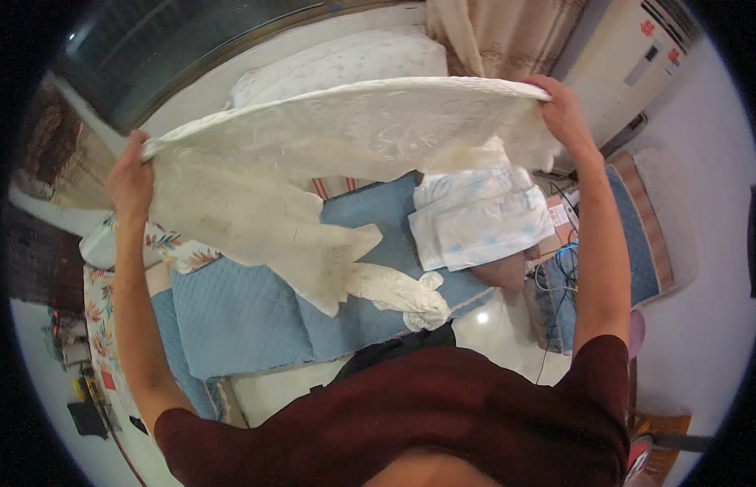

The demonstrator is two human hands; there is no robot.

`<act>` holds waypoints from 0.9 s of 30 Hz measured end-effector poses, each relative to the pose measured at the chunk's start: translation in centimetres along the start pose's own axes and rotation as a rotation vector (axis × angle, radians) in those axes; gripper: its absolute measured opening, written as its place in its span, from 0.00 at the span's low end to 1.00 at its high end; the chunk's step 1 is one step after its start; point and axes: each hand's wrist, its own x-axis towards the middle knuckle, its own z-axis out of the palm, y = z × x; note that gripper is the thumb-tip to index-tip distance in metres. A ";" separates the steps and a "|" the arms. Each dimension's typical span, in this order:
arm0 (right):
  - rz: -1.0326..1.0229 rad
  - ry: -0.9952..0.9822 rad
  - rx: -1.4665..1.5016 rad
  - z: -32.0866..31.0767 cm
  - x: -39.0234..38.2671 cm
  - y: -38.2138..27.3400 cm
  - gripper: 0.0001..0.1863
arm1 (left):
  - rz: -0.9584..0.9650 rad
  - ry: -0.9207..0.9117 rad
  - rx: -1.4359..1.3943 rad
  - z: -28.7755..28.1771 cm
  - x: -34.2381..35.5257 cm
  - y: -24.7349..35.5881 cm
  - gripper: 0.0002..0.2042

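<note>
Cream cloth [329,138], stretched wide and held up in the air above the bed [248,316], sags at its middle, and a twisted tail of it trails down onto the blue quilted cover. Left hand [131,180] is clenched around one raised corner; right hand [563,109] pinches the opposite corner. A folded white bundle [475,215], possibly bedding, lies on the bed just under the cloth's right side
</note>
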 end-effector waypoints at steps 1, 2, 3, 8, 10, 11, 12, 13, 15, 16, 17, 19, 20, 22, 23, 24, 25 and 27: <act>0.025 -0.012 -0.121 -0.1 -0.1 -2.2 0.20 | 0.007 0.004 0.059 -0.7 -0.6 -0.6 0.09; 0.059 -0.013 -0.260 -0.4 -0.5 -3.8 0.21 | 0.024 0.010 0.098 -0.8 -0.8 -1.1 0.09; 0.045 -0.014 -0.257 -0.4 -0.5 -4.7 0.21 | 0.011 0.016 0.103 -0.9 -0.7 -2.2 0.09; 0.108 -0.044 -0.356 -0.5 -1.2 -7.8 0.21 | -0.088 0.164 0.145 -3.0 1.5 -7.7 0.10; 0.157 -0.058 -0.363 -0.6 -1.2 -8.1 0.22 | -0.112 0.149 0.121 -4.1 1.7 -7.6 0.10; 0.200 -0.073 -0.361 -0.5 -1.1 -8.2 0.22 | -0.078 0.182 0.045 -3.8 1.7 -9.0 0.10; 0.200 -0.068 -0.366 -0.7 -1.1 -7.6 0.22 | -0.042 0.214 -0.034 -3.4 1.5 -10.0 0.10; 0.211 -0.064 -0.324 -0.8 -1.1 -6.7 0.22 | -0.041 0.219 -0.040 -2.8 0.9 -10.7 0.10; 0.235 -0.056 -0.300 -1.5 -1.3 -4.5 0.22 | -0.236 0.054 -0.241 -0.6 -1.1 -11.0 0.11; 0.193 -0.054 -0.252 -1.8 -1.1 -3.5 0.22 | -0.258 0.029 -0.266 0.6 -2.2 -10.9 0.11; 0.149 -0.055 -0.195 -1.8 -1.0 -2.7 0.22 | -0.281 0.004 -0.281 1.8 -3.9 -11.2 0.12; 0.159 -0.008 -0.139 -1.3 -1.0 -2.6 0.23 | -0.189 0.053 -0.171 4.9 -8.4 -13.2 0.11; 0.176 0.044 -0.100 -1.6 -1.3 -2.3 0.23 | -0.131 0.098 -0.127 6.3 -10.7 -12.2 0.11; 0.176 0.090 -0.115 -2.1 -2.2 -0.5 0.22 | -0.189 -0.024 -0.172 6.5 -13.7 -9.6 0.11; 0.163 0.120 -0.124 -2.4 -2.7 0.6 0.21 | -0.305 -0.200 -0.258 6.3 -14.8 -8.1 0.11; 0.156 0.118 -0.113 -2.1 -3.2 2.0 0.21 | -0.243 -0.088 -0.126 7.0 -17.7 -9.9 0.11; 0.155 0.139 -0.089 -1.8 -3.5 3.8 0.21 | -0.186 0.022 0.011 8.0 -19.9 -11.6 0.11; 0.265 0.168 -0.067 -2.8 -5.0 5.2 0.19 | -0.309 -0.084 -0.144 8.6 -19.7 -10.6 0.11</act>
